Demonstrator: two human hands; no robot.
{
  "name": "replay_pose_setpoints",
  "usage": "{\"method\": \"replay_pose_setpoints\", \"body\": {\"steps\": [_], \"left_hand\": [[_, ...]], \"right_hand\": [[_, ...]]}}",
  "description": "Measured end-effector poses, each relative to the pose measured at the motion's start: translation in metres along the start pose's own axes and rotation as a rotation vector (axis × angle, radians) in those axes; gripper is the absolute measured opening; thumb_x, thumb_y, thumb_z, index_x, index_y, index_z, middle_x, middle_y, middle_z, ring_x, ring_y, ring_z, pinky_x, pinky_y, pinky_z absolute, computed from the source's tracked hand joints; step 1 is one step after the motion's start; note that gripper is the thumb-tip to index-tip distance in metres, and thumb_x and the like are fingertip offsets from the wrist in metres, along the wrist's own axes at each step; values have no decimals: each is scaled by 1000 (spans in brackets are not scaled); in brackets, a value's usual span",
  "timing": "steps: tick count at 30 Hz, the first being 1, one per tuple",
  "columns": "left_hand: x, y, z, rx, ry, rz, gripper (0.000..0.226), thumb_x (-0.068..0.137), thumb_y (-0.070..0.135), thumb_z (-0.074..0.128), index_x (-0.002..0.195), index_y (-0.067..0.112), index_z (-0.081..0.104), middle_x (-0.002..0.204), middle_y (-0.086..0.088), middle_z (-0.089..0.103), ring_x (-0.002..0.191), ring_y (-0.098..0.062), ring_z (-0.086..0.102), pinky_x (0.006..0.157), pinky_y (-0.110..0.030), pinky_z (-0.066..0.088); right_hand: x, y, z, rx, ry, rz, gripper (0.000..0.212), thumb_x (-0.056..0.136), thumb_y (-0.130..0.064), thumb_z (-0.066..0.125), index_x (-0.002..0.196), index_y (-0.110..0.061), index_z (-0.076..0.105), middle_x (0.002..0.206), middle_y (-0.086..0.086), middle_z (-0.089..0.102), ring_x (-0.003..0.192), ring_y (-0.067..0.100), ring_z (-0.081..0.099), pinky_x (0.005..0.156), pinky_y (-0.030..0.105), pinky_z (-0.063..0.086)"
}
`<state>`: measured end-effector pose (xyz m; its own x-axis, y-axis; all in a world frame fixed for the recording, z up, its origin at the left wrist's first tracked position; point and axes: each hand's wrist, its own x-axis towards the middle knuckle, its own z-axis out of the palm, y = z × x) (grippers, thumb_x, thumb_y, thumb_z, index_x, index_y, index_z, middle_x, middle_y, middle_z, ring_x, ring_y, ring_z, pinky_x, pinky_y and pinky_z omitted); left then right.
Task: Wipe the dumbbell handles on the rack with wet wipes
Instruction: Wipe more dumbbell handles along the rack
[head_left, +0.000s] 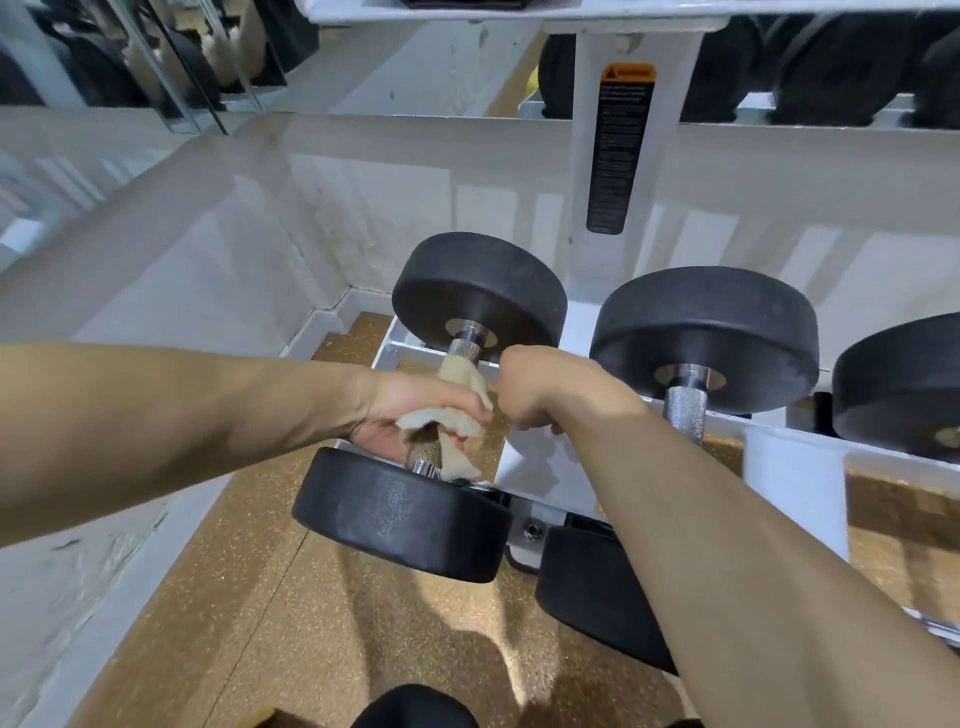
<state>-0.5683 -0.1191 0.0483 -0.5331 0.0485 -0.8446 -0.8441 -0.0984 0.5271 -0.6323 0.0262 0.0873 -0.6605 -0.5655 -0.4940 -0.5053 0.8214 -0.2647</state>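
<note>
At the rack's (530, 467) left end, the left hand (415, 410) curls its fingers round the beige wet wipe (460, 376) on the dumbbell handle (464, 349). The right hand (535, 387) makes a fist just beside it; whether it pinches the wipe, I cannot tell. The warning label (618, 150) on the upright is too blurred to read.

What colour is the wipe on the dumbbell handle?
The wipe is pale beige, almost cream. The head view, the only one, shows it clearly.

Knurled metal handle (464, 349), cloth wipe (457, 415)
</note>
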Motion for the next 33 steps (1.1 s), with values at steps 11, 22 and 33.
{"method": "replay_pose_setpoints", "body": {"steps": [11,22,33], "left_hand": [[16,23,35,294,691,297,19,87,19,74,86,10,58,69,-7,62,51,-19,59,35,-20,44],[13,23,9,-70,-1,193,16,94,20,58,87,7,66,75,-11,65,64,-21,67,56,-28,57],[-16,-3,2,301,84,-22,11,91,16,71,97,11,64,72,-6,69,67,-17,68,70,-30,60]], "right_hand": [[-9,-1,0,43,25,-20,13,86,-1,49,87,-14,52,80,0,51,86,27,54,83,38,44],[-6,2,-3,143,155,-37,13,88,-25,64,84,-19,54,78,-4,56,68,15,53,67,33,42],[-3,6,-3,-12,-38,46,17,87,-2,65,75,-13,61,81,3,67,71,21,61,89,45,58]]}}
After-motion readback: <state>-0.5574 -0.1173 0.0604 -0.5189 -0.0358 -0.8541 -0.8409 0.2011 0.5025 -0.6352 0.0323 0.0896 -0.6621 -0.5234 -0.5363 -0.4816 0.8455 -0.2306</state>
